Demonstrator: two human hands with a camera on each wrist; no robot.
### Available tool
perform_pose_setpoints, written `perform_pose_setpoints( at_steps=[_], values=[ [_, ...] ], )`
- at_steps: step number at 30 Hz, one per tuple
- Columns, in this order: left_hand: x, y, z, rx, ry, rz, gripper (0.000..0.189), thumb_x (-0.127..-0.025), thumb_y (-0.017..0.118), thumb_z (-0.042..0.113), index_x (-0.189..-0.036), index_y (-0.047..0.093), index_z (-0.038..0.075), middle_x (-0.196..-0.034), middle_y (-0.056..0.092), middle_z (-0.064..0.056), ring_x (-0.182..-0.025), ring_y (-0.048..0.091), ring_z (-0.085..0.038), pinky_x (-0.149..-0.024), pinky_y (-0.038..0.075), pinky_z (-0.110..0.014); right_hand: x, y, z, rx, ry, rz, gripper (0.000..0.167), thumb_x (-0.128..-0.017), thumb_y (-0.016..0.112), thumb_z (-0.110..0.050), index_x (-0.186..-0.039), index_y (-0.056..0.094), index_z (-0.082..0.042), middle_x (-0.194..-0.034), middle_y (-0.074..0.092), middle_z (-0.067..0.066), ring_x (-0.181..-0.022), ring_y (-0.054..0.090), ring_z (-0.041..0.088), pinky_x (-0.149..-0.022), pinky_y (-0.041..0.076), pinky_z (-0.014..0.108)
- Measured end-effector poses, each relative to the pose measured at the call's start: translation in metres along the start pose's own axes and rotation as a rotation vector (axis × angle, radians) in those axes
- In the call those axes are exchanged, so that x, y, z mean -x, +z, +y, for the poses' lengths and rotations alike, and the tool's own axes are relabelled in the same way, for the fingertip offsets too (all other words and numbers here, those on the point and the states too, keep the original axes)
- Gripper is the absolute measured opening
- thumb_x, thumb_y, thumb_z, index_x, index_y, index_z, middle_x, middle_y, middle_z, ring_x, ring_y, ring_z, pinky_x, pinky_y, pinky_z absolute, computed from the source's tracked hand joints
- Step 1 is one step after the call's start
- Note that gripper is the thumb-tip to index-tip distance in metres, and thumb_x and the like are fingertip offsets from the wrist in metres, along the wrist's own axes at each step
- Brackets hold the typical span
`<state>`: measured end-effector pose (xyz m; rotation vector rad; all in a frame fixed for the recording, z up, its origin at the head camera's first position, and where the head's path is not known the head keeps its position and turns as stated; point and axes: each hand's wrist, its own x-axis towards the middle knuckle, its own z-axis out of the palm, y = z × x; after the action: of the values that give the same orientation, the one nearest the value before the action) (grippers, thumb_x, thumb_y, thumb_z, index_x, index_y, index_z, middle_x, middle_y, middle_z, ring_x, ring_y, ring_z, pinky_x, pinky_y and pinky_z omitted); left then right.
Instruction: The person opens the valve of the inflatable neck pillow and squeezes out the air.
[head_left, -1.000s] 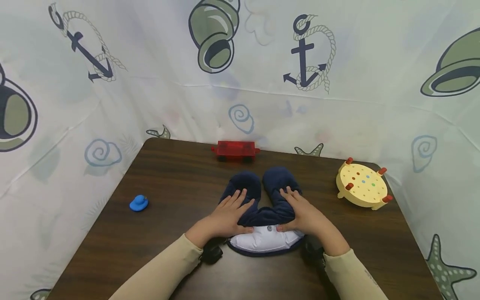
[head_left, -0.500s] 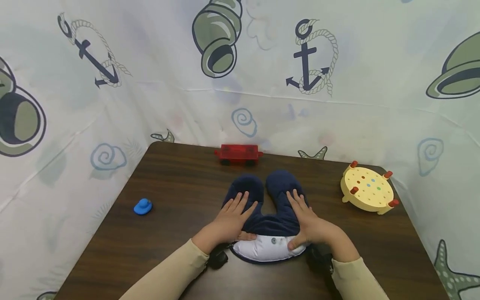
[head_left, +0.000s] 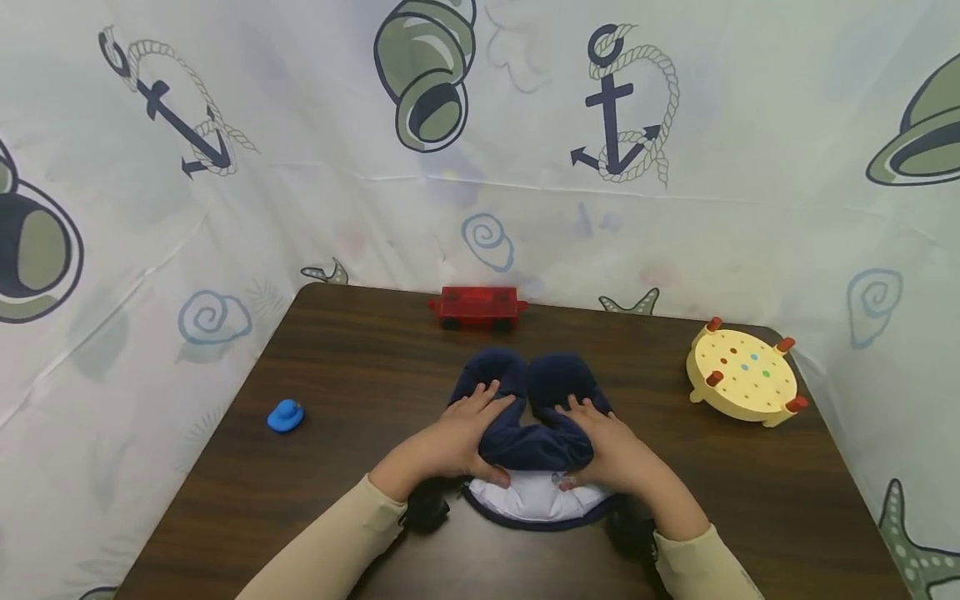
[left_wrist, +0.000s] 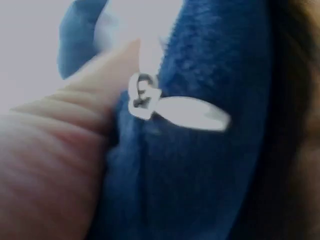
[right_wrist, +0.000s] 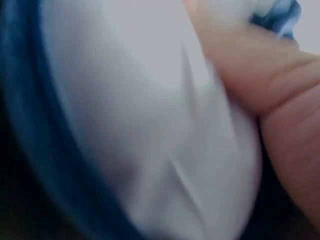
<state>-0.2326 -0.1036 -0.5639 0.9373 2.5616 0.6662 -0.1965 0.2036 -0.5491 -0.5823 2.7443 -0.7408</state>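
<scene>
A navy plush neck pillow point(head_left: 536, 446), U-shaped, lies on the table with its two ends pointing away from me. Along its near edge the cover is unzipped, showing a white inner cushion point(head_left: 532, 497). My left hand point(head_left: 461, 437) rests on the left side, fingers spread over the plush, thumb at the white part. On the right side, my right hand point(head_left: 611, 446) presses likewise, its thumb against the white cushion near a small round button. A pale zipper pull point(left_wrist: 187, 112) shows beside the thumb in the left wrist view. The right wrist view is blurred.
A red toy wagon point(head_left: 480, 307) stands at the table's back edge. At the left sits a small blue rubber duck point(head_left: 286, 415). A round yellow toy with red pegs point(head_left: 742, 373) lies at the back right. A patterned cloth point(head_left: 525, 192) hangs behind the dark wooden table point(head_left: 337, 375).
The gap between the pillow's two ends widened slightly, then narrowed. My right hand shifted outward and then back in. My left hand stayed on its side of the pillow.
</scene>
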Motion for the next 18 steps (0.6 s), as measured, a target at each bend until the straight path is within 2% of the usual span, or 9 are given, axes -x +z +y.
perform_pose_setpoints(
  at_steps=[3, 5, 8, 12, 13, 15, 16, 18],
  values=[
    [-0.002, 0.007, 0.002, -0.082, 0.015, -0.01, 0.113, -0.084, 0.094, 0.051, -0.173, 0.033, 0.018, -0.183, 0.015, -0.021, -0.17, 0.013, -0.046, -0.135, 0.019, -0.064, 0.005, -0.004, 0.0, -0.063, 0.035, 0.007, 0.142, -0.064, 0.105, -0.053, -0.174, 0.027, -0.009, -0.182, 0.015, 0.025, -0.166, 0.013, 0.057, -0.121, 0.025, 0.084],
    [-0.003, 0.008, 0.004, -0.105, 0.032, -0.028, 0.102, -0.09, 0.091, 0.043, -0.172, 0.036, 0.017, -0.182, 0.016, -0.021, -0.169, 0.014, -0.045, -0.135, 0.021, -0.062, 0.008, -0.004, -0.002, -0.072, 0.044, 0.032, 0.147, -0.062, 0.106, -0.054, -0.175, 0.022, -0.01, -0.183, 0.011, 0.024, -0.166, 0.01, 0.058, -0.12, 0.028, 0.084],
    [-0.004, 0.006, 0.003, -0.067, 0.041, -0.037, 0.099, -0.092, 0.089, 0.041, -0.172, 0.035, 0.018, -0.183, 0.014, -0.019, -0.17, 0.012, -0.042, -0.136, 0.02, -0.06, 0.007, -0.002, -0.006, -0.041, 0.043, 0.053, 0.132, -0.071, 0.104, -0.047, -0.173, 0.029, -0.011, -0.181, 0.018, 0.024, -0.165, 0.017, 0.057, -0.119, 0.031, 0.082],
    [-0.003, -0.002, -0.001, 0.019, 0.006, -0.002, 0.117, -0.083, 0.093, 0.056, -0.174, 0.03, 0.021, -0.184, 0.006, -0.015, -0.171, 0.003, -0.04, -0.137, 0.015, -0.062, 0.001, 0.003, -0.009, 0.027, 0.038, 0.017, 0.086, -0.091, 0.09, -0.024, -0.166, 0.048, -0.013, -0.174, 0.036, 0.024, -0.162, 0.032, 0.052, -0.121, 0.028, 0.082],
    [-0.003, -0.003, -0.002, 0.033, 0.001, 0.007, 0.12, -0.081, 0.094, 0.057, -0.175, 0.029, 0.021, -0.184, 0.005, -0.016, -0.171, 0.002, -0.041, -0.137, 0.014, -0.062, -0.001, 0.003, -0.01, 0.035, 0.04, -0.001, 0.08, -0.093, 0.087, -0.022, -0.164, 0.051, -0.014, -0.173, 0.038, 0.024, -0.161, 0.034, 0.051, -0.122, 0.026, 0.082],
    [-0.002, -0.004, -0.002, 0.042, 0.005, 0.011, 0.12, -0.081, 0.095, 0.055, -0.175, 0.029, 0.02, -0.184, 0.004, -0.017, -0.171, 0.001, -0.043, -0.136, 0.013, -0.064, -0.002, 0.003, -0.009, 0.027, 0.039, -0.025, 0.078, -0.094, 0.087, -0.024, -0.163, 0.053, -0.014, -0.172, 0.04, 0.024, -0.162, 0.033, 0.05, -0.124, 0.022, 0.083],
    [-0.002, -0.003, -0.002, 0.037, 0.016, 0.003, 0.116, -0.084, 0.094, 0.052, -0.174, 0.029, 0.02, -0.184, 0.005, -0.018, -0.171, 0.002, -0.043, -0.136, 0.013, -0.064, -0.002, 0.002, -0.007, 0.01, 0.042, -0.027, 0.082, -0.092, 0.088, -0.028, -0.164, 0.051, -0.014, -0.174, 0.037, 0.025, -0.163, 0.03, 0.051, -0.124, 0.02, 0.083],
    [-0.004, 0.004, -0.006, 0.004, 0.063, -0.012, 0.106, -0.091, 0.09, 0.044, -0.174, 0.03, 0.02, -0.183, 0.008, -0.02, -0.17, 0.007, -0.045, -0.136, 0.016, -0.063, 0.0, 0.0, -0.005, -0.045, 0.061, -0.018, 0.106, -0.083, 0.097, -0.038, -0.169, 0.041, -0.012, -0.179, 0.026, 0.024, -0.166, 0.019, 0.052, -0.125, 0.016, 0.083]
  ],
)
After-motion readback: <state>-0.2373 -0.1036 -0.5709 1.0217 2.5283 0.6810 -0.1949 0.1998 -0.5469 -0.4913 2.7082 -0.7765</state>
